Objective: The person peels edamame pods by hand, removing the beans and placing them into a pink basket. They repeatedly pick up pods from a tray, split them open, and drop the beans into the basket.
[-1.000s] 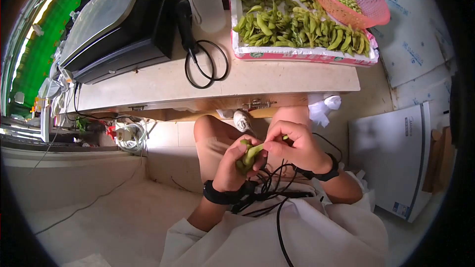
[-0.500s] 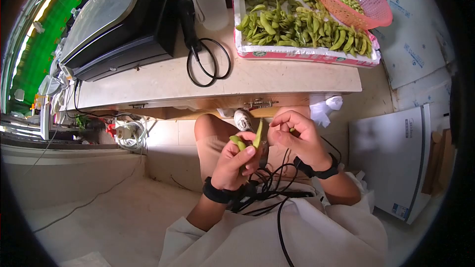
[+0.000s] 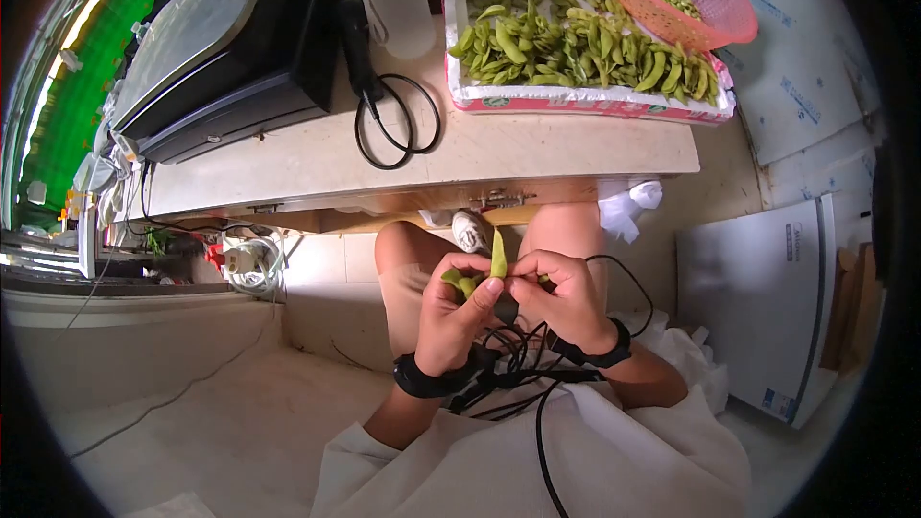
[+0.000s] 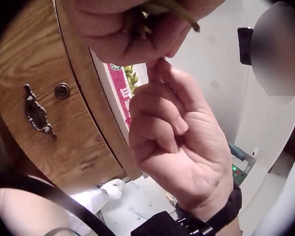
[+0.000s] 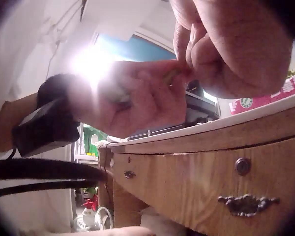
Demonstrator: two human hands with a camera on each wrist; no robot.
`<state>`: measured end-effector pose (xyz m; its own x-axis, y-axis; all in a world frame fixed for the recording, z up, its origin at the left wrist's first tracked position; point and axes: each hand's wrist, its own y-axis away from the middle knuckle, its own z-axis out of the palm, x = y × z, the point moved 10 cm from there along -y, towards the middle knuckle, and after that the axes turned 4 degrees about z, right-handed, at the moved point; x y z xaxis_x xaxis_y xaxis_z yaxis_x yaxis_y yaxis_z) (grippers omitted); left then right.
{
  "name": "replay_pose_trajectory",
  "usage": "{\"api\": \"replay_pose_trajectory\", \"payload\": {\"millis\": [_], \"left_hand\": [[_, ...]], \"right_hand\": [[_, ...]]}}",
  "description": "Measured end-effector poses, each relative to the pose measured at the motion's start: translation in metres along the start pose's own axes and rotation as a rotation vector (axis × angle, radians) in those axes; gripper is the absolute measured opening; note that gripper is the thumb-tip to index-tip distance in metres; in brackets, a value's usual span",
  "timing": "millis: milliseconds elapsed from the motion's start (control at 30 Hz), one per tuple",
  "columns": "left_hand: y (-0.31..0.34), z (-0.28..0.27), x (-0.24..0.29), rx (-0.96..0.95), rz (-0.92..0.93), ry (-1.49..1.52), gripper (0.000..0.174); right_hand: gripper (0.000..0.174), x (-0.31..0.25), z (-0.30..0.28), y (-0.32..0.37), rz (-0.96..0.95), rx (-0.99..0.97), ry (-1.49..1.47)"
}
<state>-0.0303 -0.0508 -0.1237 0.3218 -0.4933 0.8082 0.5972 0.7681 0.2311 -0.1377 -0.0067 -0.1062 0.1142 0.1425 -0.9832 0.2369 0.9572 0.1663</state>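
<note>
Above the lap, the left hand (image 3: 451, 322) grips several green pods (image 3: 460, 281), and one pod (image 3: 499, 254) stands upright at its thumb tip. The right hand (image 3: 568, 301) meets it there, thumb and forefinger pinching at that pod's lower end; a bit of green shows within its curled fingers. In the left wrist view a pod stem (image 4: 179, 12) pokes out of the left hand, and the right hand (image 4: 179, 142) has its other fingers curled. The right wrist view has the left hand (image 5: 137, 96) touching the right hand (image 5: 236, 49), the pod mostly hidden.
On the table (image 3: 576, 149) lie a foam box (image 3: 595, 105) of pods, a pink basket (image 3: 724, 24) of shelled beans, a bottle (image 3: 398, 10), a looped black cable (image 3: 411, 125) and a black machine (image 3: 240, 86). Cables cross the lap; a white cabinet (image 3: 748, 297) stands right.
The right hand was at the left hand, moved away to the right, and now touches it again. The upright pod, tilted before, is held straighter between the hands.
</note>
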Motion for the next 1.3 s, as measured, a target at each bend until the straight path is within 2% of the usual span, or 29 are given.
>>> {"api": "replay_pose_trajectory", "payload": {"millis": [167, 400, 467, 533, 600, 667, 733, 800, 867, 900, 933, 1000, 1033, 1300], "left_hand": [[-0.002, -0.002, 0.000, 0.016, 0.064, -0.149, 0.016], [-0.002, 0.001, -0.003, 0.009, 0.045, -0.053, 0.014], [0.000, -0.001, -0.010, 0.038, -0.041, -0.001, 0.014], [0.000, -0.001, -0.014, 0.029, -0.058, 0.028, 0.014], [-0.001, -0.002, -0.016, 0.021, -0.075, 0.057, 0.014], [-0.001, 0.004, -0.024, -0.050, -0.192, 0.264, 0.013], [-0.001, -0.004, -0.025, -0.025, -0.233, 0.230, 0.013], [-0.001, -0.004, -0.025, 0.000, -0.274, 0.195, 0.013], [-0.006, 0.008, 0.033, -0.023, 0.249, -0.586, 0.018], [-0.003, 0.014, 0.054, -0.030, 0.516, -0.849, 0.026], [-0.002, 0.014, 0.053, -0.033, 0.514, -0.850, 0.026], [0.008, 0.033, 0.062, -0.079, 0.628, -1.097, 0.030], [0.008, 0.036, 0.061, -0.060, 0.585, -1.135, 0.031], [0.006, 0.033, 0.052, -0.017, 0.626, -1.149, 0.022]], "right_hand": [[0.009, -0.001, -0.003, -0.002, -0.014, 0.004, -0.012], [0.007, 0.013, -0.001, -0.003, 0.060, 0.028, -0.111], [0.007, 0.015, 0.000, -0.005, 0.059, 0.029, -0.115], [0.007, 0.011, 0.000, -0.005, -0.001, 0.033, -0.067], [0.007, 0.016, 0.000, -0.007, 0.026, 0.024, -0.105], [0.007, 0.021, 0.002, -0.007, 0.053, 0.014, -0.144], [0.007, 0.034, 0.011, -0.007, 0.152, -0.048, -0.532], [0.007, 0.041, 0.005, -0.009, 0.159, -0.015, -0.441], [0.008, 0.043, 0.000, -0.011, 0.167, 0.020, -0.349], [0.008, 0.038, -0.006, -0.012, 0.113, 0.056, -0.298], [0.007, 0.031, -0.010, -0.013, 0.061, 0.090, -0.246], [0.007, 0.025, -0.012, -0.013, 0.063, 0.086, -0.193], [0.007, 0.023, -0.010, -0.013, 0.086, 0.062, -0.174], [0.004, 0.020, -0.007, -0.013, 0.019, 0.000, -0.024]]}}
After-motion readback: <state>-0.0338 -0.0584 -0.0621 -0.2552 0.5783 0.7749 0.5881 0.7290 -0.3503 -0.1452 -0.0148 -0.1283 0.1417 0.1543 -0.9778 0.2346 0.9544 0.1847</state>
